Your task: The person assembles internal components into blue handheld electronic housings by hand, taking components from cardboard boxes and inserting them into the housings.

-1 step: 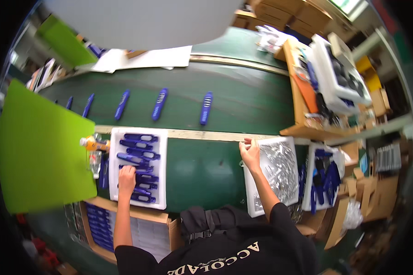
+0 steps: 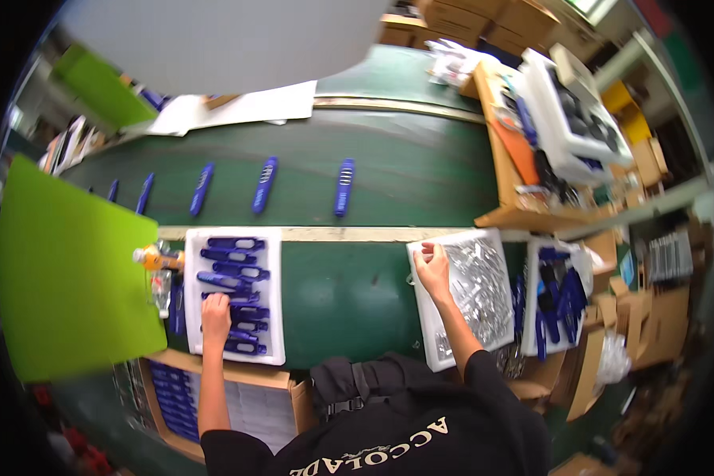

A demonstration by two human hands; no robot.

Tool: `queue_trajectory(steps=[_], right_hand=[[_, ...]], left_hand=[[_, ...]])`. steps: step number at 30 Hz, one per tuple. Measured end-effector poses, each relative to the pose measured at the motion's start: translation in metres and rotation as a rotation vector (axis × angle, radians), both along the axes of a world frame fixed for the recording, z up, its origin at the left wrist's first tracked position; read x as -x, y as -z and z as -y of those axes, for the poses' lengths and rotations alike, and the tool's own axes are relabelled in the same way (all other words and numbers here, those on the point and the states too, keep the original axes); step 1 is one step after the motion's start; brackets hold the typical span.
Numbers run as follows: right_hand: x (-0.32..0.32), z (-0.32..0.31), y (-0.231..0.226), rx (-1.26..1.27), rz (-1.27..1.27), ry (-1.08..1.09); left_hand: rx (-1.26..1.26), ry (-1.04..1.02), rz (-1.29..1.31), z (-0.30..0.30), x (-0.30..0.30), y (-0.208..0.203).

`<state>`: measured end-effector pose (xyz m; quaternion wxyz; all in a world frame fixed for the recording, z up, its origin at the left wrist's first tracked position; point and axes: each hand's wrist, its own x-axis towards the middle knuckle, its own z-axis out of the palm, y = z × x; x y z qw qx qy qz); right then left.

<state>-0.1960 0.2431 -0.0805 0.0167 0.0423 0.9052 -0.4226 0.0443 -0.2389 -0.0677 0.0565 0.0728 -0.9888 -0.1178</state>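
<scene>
My left hand (image 2: 216,319) is over a white foam tray (image 2: 275,333) at the left, its fingers closed round one end of a blue plastic casing (image 2: 242,297). Several like casings, each with an oblong window, lie in that tray in a column. To the right, my right hand (image 2: 433,274) hovers at the upper left edge of another white tray (image 2: 422,317), which is heaped with small shiny, clear or silvery parts (image 2: 480,278). Its fingers are curled in with the tips together; anything between them is too small to make out.
Along the green belt (image 2: 420,174) lies a row of blue pen-shaped pieces (image 2: 344,187). Bottles (image 2: 160,259) and a green panel (image 2: 71,278) stand at the left. At the right are a tray of blue and black parts (image 2: 571,341) and a wooden rack (image 2: 496,151). An open carton (image 2: 254,371) sits below the left tray.
The whole view has shifted a little. My right hand has come slightly further over the tray of shiny parts, its fingers more curled. My left hand stays at the casings.
</scene>
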Motion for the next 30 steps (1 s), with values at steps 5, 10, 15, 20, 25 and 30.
queue_trajectory(steps=[5,10,15,20,25,30], right_hand=[[-0.048,-0.090,-0.020,-0.031,-0.031,0.225],[-0.059,-0.152,-0.003,-0.221,-0.055,0.154],[-0.064,-0.136,0.010,-0.507,0.043,0.055],[-0.069,-0.126,-0.006,-0.284,-0.076,0.024],[-0.094,-0.094,-0.085,0.824,0.228,-0.333],[-0.124,-0.040,-0.165,1.100,0.354,-0.292]], left_hand=[[0.071,-0.055,-0.181,-0.022,-0.009,-0.020],[-0.388,-0.392,-0.011,-0.068,-0.016,-0.060],[-0.330,-0.263,-0.284,-0.170,-0.015,-0.081],[-1.501,-0.381,-0.037,-0.252,-0.018,-0.060],[-1.946,-0.201,0.186,-0.304,0.011,-0.102],[-1.833,-0.052,0.182,-0.326,0.028,-0.115]])
